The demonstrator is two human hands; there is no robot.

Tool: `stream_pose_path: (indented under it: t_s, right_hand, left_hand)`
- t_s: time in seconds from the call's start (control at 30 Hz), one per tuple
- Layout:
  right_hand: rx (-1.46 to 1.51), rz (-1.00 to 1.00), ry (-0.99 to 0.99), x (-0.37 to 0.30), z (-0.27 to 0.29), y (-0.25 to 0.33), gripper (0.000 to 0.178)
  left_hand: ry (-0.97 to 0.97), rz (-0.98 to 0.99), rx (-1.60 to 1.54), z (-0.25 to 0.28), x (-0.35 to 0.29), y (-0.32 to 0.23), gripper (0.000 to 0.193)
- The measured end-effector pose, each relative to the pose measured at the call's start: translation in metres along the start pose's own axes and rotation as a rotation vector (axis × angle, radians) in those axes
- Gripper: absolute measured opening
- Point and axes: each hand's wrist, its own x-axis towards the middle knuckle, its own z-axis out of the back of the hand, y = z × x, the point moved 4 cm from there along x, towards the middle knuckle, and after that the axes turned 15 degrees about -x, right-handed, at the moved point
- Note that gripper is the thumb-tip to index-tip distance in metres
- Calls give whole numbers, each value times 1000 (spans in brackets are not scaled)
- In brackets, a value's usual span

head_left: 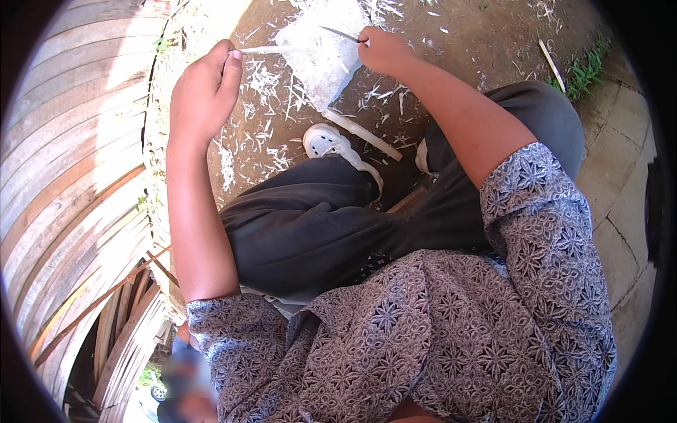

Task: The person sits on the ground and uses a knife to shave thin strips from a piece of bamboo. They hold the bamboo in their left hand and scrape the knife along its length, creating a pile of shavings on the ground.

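My left hand (203, 90) is closed around the end of a thin pale wooden stick (271, 49) that runs to the right. My right hand (381, 51) grips a knife (340, 33) whose dark blade lies against the stick's far end. Both hands are held out over the dirt ground, above my knees in dark grey trousers (310, 225). Under the hands lies a heap of white shavings (326, 53).
Long curved wooden strips (67, 176) are stacked at the left. A white shoe (328, 144) and a pale stick (363, 134) rest on the dirt among scattered shavings. Paving stones (624, 204) and a tuft of grass (582, 70) are at the right.
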Motion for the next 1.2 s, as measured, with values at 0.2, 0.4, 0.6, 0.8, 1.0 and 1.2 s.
stream_pose_path:
  t_s: [0.2,0.4,0.6,0.8,1.0,1.2]
  right_hand:
    - [293,-59,287,-18,-1,27,32]
    - [300,-20,405,-15,-2,38,36]
    - [200,-18,370,-13,-12,37,22]
    - [68,-39,345,-2,-23,34,18]
    - [209,-58,308,-5,-18,31,25]
    - [332,-30,295,-16,0,39,35]
  left_hand:
    - [6,-60,36,-4,-2,-10,31]
    - [20,-155,66,-12,-10,-19,30]
    - [59,-140,44,-10,-13,-14,30]
    - [57,-120,7,-9,-16,-5,31]
    - [91,-97,-6,-4,-22,3,27]
    - [139,-68,69,3,-20,-10,21]
